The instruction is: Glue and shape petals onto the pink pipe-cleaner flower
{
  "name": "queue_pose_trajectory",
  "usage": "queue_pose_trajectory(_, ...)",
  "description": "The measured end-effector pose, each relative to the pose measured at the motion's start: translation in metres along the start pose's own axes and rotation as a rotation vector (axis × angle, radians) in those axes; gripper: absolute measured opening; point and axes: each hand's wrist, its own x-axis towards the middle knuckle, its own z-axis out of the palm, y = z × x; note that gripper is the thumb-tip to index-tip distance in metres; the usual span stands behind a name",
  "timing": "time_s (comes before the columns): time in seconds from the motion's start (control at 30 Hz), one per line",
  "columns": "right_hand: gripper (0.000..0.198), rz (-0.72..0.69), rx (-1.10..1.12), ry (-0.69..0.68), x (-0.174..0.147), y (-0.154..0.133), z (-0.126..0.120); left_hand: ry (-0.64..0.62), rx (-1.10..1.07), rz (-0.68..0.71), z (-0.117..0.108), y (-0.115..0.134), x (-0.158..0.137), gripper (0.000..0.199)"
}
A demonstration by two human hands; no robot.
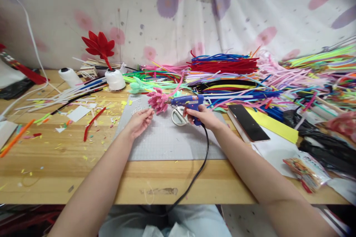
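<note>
Flower and glue gun over the mat

Flower (158, 100) on the mat (167, 140); glue gun (187, 102) at its 3 o'clock, phone (247, 122) further right, pipe cleaners (222, 64) at 12.

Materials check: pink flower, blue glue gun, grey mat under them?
Pink flower: looks like fuzzy pipe-cleaner, matte; its petals have soft bristly edges like the stems piled behind it.
Blue glue gun: probably moulded plastic with a slight sheen, black cord trailing; held in the right hand.
Grey mat: flat and matte with a fine grid; possibly rubbery or vinyl, unclear.
</note>
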Motion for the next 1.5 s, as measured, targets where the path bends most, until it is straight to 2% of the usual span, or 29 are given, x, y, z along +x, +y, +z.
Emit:
queue_pose_trajectory(0.07, 0.037, -0.009, -0.020, -0.057, 0.009, 0.002, 0.009, -0.009, -0.016, -0.027, -0.001, 0.001, 0.000, 0.006)
queue_pose_trajectory(0.17, 0.042, -0.058, -0.017, -0.048, 0.018, 0.009, 0.021, -0.019, -0.023, -0.057, -0.002, 0.001, -0.001, 0.009)
queue_pose_trajectory(0.33, 0.043, -0.056, -0.006, -0.097, 0.015, 0.020, 0.032, -0.009, -0.041, -0.094, -0.002, 0.004, -0.002, 0.007)
queue_pose_trajectory(0.5, 0.042, -0.065, 0.020, -0.064, 0.012, 0.025, 0.032, -0.015, -0.113, -0.155, -0.005, 0.006, -0.001, 0.009)
queue_pose_trajectory(0.77, 0.039, -0.082, 0.050, -0.027, 0.015, 0.025, 0.033, -0.011, -0.154, -0.173, -0.008, 0.007, 0.002, 0.015)
queue_pose_trajectory(1.1, 0.040, -0.048, 0.005, -0.058, 0.014, 0.020, 0.033, 0.004, -0.070, -0.137, -0.007, 0.005, 0.001, 0.012)
queue_pose_trajectory(1.5, 0.040, -0.085, 0.022, -0.059, 0.015, 0.021, 0.029, -0.016, -0.066, -0.112, -0.006, 0.006, -0.001, 0.009)
